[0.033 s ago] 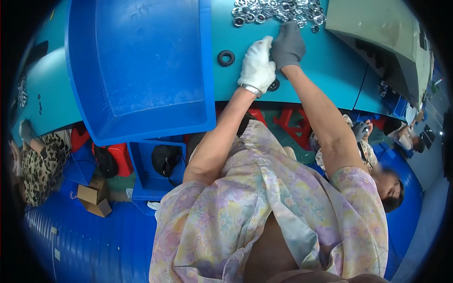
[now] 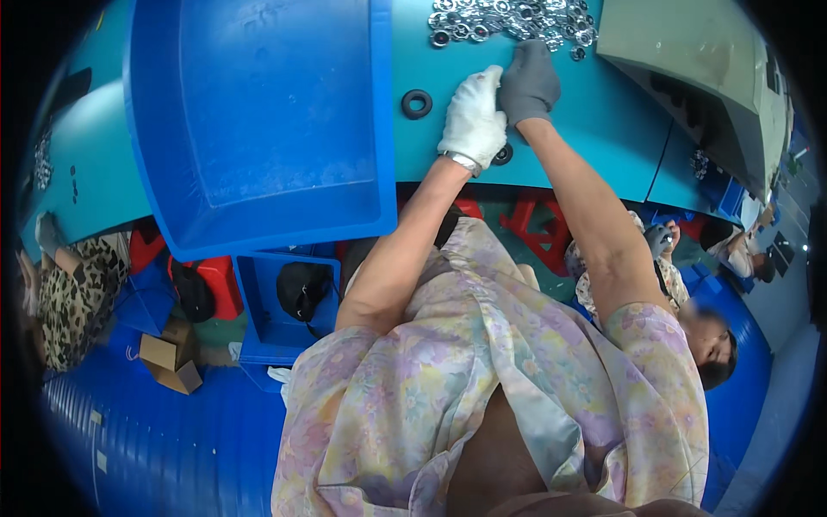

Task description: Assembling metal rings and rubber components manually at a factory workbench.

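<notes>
My left hand point(image 2: 473, 114), in a white glove with a metal band at the wrist, is closed, its fingers curled towards my right hand. Close beside it, my right hand point(image 2: 528, 84) in a grey glove is also closed, fingers turned down near the tabletop. Whatever the two hands hold is hidden behind the gloves. Just beyond them lies a pile of small shiny chrome ring-shaped parts point(image 2: 517, 19). A black rubber-like ring point(image 2: 407, 105) rests on the table left of my left hand. Another black round part point(image 2: 505, 156) is partly covered by my left wrist.
A large blue bin point(image 2: 276, 226) overhangs the front edge of the teal table point(image 2: 594, 146) on the left. On the right stands a pale green-grey machine housing point(image 2: 689, 43). Red stools point(image 2: 538, 231) stand below the table. Co-workers point(image 2: 702, 340) sit on both sides.
The whole picture has shifted very slightly to the right. Both hands keep the same closed pose beside each other.
</notes>
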Available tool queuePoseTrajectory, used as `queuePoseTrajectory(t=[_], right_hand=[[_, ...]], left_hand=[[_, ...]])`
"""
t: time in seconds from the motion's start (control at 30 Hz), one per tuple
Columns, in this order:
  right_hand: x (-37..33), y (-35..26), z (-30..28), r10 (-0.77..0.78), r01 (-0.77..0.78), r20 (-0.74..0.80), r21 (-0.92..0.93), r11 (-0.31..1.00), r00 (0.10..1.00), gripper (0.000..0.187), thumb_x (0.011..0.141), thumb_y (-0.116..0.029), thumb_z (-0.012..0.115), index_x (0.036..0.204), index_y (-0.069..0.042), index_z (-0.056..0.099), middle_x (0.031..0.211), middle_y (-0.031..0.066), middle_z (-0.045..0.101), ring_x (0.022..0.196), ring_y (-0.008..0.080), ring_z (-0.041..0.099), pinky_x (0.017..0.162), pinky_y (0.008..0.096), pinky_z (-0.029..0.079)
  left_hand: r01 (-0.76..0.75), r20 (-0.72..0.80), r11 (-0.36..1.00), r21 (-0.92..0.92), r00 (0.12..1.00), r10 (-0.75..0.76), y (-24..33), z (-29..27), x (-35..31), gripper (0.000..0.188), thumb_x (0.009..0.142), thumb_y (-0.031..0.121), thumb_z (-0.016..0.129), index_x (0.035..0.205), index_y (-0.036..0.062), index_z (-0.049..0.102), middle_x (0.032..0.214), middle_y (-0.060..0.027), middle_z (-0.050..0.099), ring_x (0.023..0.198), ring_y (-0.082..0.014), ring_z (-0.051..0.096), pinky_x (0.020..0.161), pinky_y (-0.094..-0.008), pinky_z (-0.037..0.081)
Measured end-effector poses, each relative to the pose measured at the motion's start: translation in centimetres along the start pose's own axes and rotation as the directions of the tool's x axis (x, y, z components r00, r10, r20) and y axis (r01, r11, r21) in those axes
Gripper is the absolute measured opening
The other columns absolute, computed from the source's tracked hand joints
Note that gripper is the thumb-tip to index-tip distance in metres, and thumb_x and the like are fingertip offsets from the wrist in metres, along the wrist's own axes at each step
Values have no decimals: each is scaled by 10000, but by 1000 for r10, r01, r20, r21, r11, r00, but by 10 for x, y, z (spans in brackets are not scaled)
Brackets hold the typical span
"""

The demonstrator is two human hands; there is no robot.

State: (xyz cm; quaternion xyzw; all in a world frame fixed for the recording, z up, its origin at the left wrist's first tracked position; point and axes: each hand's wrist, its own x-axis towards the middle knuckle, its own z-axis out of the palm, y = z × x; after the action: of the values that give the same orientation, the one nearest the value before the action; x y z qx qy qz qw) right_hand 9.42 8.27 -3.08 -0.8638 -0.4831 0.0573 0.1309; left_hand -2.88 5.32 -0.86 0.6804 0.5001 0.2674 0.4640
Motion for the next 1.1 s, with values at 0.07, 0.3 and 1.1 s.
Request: queuePoseTrajectory(t=[0.07, 0.3, 1.1], right_hand=[[4, 2, -1, -9, 9, -12, 6, 1000, 1000, 166, 944, -262, 499, 1014, -139, 587, 1036, 119, 656, 897, 371, 643, 739, 482, 503], [10, -1, -24, 12, -14, 22, 114, 993, 1000, 205, 954, -281, 487, 986, -127, 619, 1002, 148, 666, 894, 373, 639, 748, 460, 495], [12, -4, -6, -720, 706, 120, 140, 694, 683, 182, 860, -201, 652, 1013, -135, 579, 916, 76, 587, 907, 278, 587, 780, 418, 422]], left_hand=[[7, 36, 1000, 21, 999, -8, 9, -5, 2, 609, 700, -4, 700, 1271, 42, 493, 1108, -174, 601, 963, -335, 609, 843, -425, 503], [-3, 153, 996, 91, 988, -11, 35, -29, -22, 484, 735, 37, 707, 1179, 44, 515, 1049, -179, 606, 1027, -383, 580, 883, -460, 470], [-151, -92, 959, 238, 980, 177, -9, -71, -67, 330, 766, 124, 686, 1026, -10, 533, 888, -180, 576, 801, -385, 567, 733, -481, 441]])
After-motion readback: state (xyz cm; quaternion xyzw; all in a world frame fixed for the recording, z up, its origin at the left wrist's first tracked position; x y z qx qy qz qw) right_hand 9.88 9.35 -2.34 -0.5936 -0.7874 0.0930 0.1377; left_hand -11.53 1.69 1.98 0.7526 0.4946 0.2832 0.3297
